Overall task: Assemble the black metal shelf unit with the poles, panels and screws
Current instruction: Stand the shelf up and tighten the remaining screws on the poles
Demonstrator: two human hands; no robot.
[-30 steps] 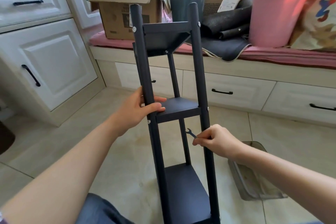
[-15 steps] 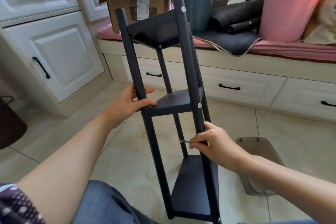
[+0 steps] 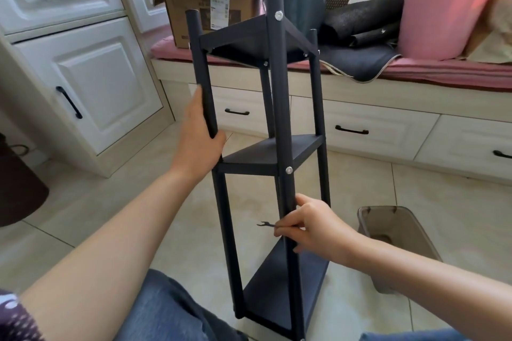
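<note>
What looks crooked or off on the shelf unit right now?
The shelf unit stands tilted rather than upright, steadied by the left hand on one pole and the right hand, which also pinches a small wrench. The panels look seated and no damage shows.

A black shelf unit (image 3: 266, 163) stands on a beige tiled floor (image 3: 432, 202), a clear plastic tray (image 3: 399, 246) lying just beside it.
</note>
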